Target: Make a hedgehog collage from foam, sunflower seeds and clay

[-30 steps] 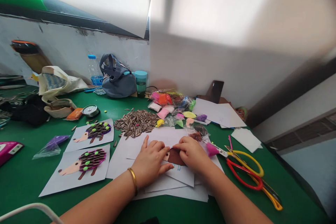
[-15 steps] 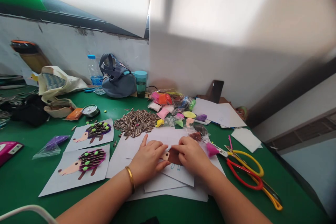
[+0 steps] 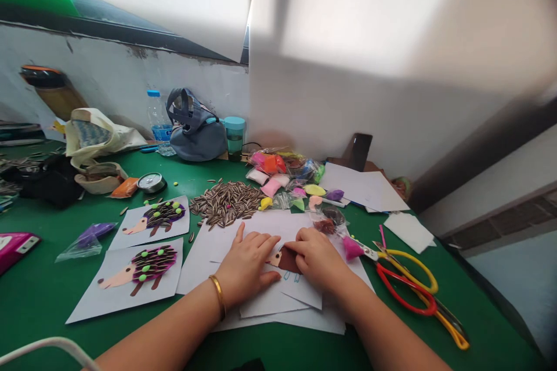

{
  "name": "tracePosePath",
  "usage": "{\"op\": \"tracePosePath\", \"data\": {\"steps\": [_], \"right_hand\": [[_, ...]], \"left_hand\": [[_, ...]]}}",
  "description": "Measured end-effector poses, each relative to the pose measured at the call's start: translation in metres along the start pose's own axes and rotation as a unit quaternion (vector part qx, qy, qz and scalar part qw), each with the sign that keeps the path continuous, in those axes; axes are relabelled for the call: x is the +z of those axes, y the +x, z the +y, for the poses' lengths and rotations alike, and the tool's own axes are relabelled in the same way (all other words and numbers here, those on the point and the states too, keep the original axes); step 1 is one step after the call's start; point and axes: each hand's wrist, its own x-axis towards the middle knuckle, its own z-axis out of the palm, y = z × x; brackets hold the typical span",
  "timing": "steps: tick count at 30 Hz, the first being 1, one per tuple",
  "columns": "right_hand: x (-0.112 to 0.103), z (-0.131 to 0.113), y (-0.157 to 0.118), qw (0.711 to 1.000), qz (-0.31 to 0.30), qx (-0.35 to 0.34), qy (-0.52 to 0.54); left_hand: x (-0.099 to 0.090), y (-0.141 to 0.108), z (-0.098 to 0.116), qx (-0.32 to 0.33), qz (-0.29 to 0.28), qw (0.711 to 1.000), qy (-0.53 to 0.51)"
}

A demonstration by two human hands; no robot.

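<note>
A hedgehog figure of brown modelling clay (image 3: 289, 261) with a pale clay face (image 3: 274, 256) lies on a sheet of white paper (image 3: 300, 295), above blue drawn legs. My left hand (image 3: 250, 261) rests on the paper at the face side, fingers stretched and thumb apart, fingertips near the face. From the right, my right hand (image 3: 317, 255) bends over the clay body; its index finger presses the upper part, and the other fingers are curled, partly hidden. Two finished-looking hedgehog pictures (image 3: 117, 277) with dark seed spines and green dots lie to the left.
Sunflower seeds (image 3: 228, 203) are heaped behind the papers, beside bagged coloured clay (image 3: 272, 165). Scissors (image 3: 429, 304) with red and yellow handles lie at right. A blue bag (image 3: 198, 139), a bottle (image 3: 159, 124) and a phone (image 3: 360, 151) stand along the wall.
My left fingers and thumb have shifted slightly away from the clay face, showing more of it. My right hand stays on the brown body. The view has moved slightly.
</note>
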Motion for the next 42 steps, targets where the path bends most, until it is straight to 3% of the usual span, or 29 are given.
{"op": "tracePosePath", "data": {"steps": [6, 16, 26, 35, 42], "right_hand": [[-0.005, -0.009, -0.002, 0.996, -0.002, -0.027, -0.083], [-0.001, -0.004, -0.002, 0.999, -0.002, -0.018, -0.029], [-0.001, -0.022, -0.001, 0.994, -0.003, -0.042, -0.100], [-0.003, -0.009, -0.002, 1.000, 0.004, -0.006, 0.000], [-0.003, -0.018, -0.003, 0.997, -0.022, -0.042, -0.053]], "left_hand": [[0.000, 0.001, 0.001, -0.003, -0.001, 1.000, -0.001], [0.001, 0.001, 0.000, -0.002, 0.001, 1.000, 0.008], [0.001, 0.000, 0.001, -0.003, -0.002, 1.000, 0.011], [0.001, 0.001, 0.001, -0.003, -0.004, 1.000, 0.011], [0.002, 0.000, 0.001, -0.001, -0.003, 1.000, 0.015]]}}
